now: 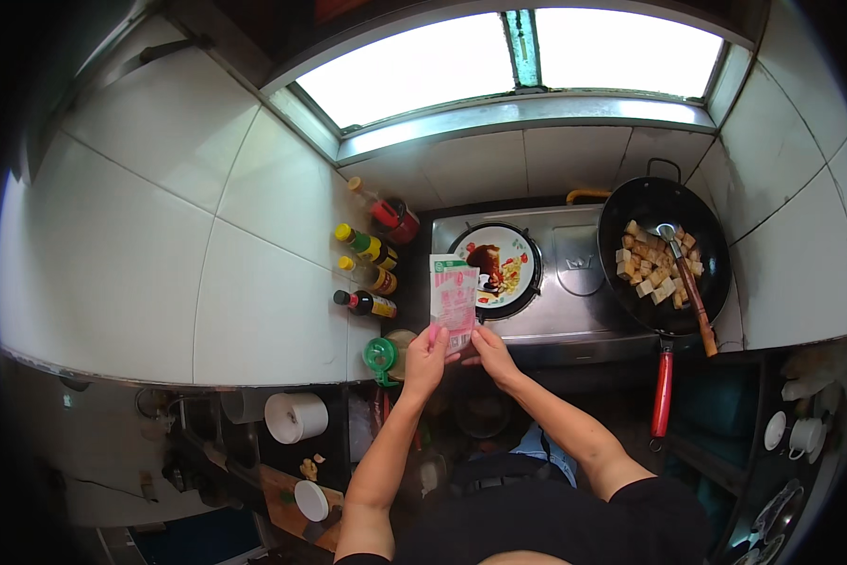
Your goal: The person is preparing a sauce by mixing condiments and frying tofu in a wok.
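A pink and white printed packet [456,300] with a green top band is held upright between both hands. My left hand [427,357] grips its lower left side, thumb on the front. At its lower right edge, my right hand [495,355] pinches the packet. Behind it, on the left burner, rests a floral plate [512,244] with dark sauce [484,260] and chopped pale and red bits [510,274]; the packet hides its left part. On the right side a black wok [625,205] holds browned tofu-like cubes [655,288] and a wooden-handled spatula [692,296].
Several sauce bottles [367,247] line the tiled wall at left, near a green-lidded jar [381,355]. The wok's red handle [663,395] juts past the steel stove's [579,311] front edge. A white canister [296,417] and a cutting board [282,498] lie at lower left.
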{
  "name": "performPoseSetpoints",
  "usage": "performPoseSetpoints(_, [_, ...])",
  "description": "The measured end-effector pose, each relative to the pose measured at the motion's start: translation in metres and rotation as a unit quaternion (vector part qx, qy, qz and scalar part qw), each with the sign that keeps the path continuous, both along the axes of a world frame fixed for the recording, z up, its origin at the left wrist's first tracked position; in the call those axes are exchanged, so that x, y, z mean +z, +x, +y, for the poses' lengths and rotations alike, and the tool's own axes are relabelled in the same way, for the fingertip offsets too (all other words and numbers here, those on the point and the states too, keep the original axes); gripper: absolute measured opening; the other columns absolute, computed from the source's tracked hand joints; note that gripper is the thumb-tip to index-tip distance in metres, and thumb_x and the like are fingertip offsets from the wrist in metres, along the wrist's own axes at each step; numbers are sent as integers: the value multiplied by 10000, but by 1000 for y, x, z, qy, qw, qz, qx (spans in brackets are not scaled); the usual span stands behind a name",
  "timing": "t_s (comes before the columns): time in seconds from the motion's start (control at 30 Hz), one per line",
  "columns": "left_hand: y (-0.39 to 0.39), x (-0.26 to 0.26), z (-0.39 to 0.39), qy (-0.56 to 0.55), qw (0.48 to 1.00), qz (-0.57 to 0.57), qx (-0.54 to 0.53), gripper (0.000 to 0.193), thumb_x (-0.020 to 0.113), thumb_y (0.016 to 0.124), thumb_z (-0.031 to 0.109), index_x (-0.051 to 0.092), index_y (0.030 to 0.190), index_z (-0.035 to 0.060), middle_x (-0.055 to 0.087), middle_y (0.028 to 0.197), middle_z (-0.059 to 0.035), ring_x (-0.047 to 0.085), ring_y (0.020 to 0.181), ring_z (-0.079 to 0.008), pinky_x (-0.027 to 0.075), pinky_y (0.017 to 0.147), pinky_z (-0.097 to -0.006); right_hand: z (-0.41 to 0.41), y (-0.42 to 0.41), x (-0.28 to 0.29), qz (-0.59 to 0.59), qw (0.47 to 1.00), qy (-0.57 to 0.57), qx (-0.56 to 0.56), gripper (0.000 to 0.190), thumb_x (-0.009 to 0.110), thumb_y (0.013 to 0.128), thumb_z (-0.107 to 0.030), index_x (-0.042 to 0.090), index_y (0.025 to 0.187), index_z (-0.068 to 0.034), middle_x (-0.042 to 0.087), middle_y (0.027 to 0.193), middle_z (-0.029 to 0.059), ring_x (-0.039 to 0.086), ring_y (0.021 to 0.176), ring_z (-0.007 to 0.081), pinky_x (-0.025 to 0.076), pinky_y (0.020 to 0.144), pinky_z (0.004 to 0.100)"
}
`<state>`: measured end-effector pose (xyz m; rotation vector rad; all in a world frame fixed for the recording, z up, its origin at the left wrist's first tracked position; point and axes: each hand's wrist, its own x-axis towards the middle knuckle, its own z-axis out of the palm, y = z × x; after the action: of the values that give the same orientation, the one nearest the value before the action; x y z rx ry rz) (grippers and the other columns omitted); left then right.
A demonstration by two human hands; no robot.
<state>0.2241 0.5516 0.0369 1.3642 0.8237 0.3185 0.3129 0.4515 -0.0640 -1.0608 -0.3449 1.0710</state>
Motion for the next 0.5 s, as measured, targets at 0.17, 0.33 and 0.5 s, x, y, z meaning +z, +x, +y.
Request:
performPoseSetpoints(0.17, [27, 10, 4, 64, 997, -13, -37, 331, 498, 997, 280, 563, 1182, 13, 639, 1022, -68, 658, 849, -143, 595, 651, -267, 3, 9, -2, 69, 997, 12, -39, 268, 383, 1027, -236, 515, 1183, -62, 625, 993, 62, 646, 850, 144, 551, 682, 292])
performPoseSetpoints(0.33, [24, -18, 19, 41, 993, 92, -58, 330, 496, 997, 287, 562, 1185, 24, 637, 977, -53, 653, 816, -135, 594, 606, -260, 3, 1, -7, 134, 986, -102, 16, 245, 366, 1030, -214, 533, 1139, -71, 628, 1006, 44, 622, 807, 122, 536, 647, 268])
performPoseSetpoints(0.5, [49, 5, 22, 38, 996, 36, -73, 340, 507, 992, 293, 558, 1194, 25, 627, 998, -49, 651, 825, -135, 595, 597, -270, 6, 16, -10, 118, 991, -54, -30, 260, 370, 1030, -232, 535, 1161, -79, 630, 1002, 39, 620, 812, 123, 535, 655, 274])
